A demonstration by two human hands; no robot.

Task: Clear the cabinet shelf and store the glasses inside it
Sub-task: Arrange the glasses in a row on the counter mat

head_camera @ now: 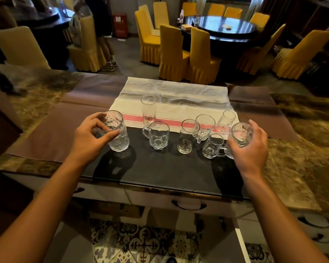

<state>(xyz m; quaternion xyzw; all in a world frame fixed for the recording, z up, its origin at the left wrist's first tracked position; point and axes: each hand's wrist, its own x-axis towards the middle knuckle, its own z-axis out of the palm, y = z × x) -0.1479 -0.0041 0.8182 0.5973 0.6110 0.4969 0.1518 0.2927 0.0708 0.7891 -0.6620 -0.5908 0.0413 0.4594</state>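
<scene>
Head view looks down on a marble-topped desk point(292, 168), the widest thing in sight, with a dark mat point(160, 168) laid along its near edge and a white cloth with a pink stripe point(175, 99) spread behind the mat. Beyond the desk stand yellow-covered chairs point(201, 57) around a dark round table point(226, 25). Under the desk's near edge a drawer handle point(188, 205) shows, above a patterned floor point(144, 243).

Eight glasses stand or are held on the mat and cloth, all with their mouths upward. A tall straight glass point(149, 110) stands upright on the cloth, long axis vertical. A second slim glass point(226, 121) stands at the cloth's right end, leaning to the right in the wide-angle picture. Between them a handled mug point(205, 127) sits at the cloth's front edge. On the mat stand a wide mug point(158, 135) with its handle to the left, a short tumbler point(188, 136), and a small mug point(213, 146) with its handle to the right.

The left hand point(89, 137) is wrapped round a textured tumbler point(116, 130) at the mat's left end, thumb in front and fingers behind, the glass near upright with its base on or just above the mat. The right hand point(251, 149) grips a round textured glass point(241, 134) at the right end, mouth tilted left and toward the camera.
</scene>
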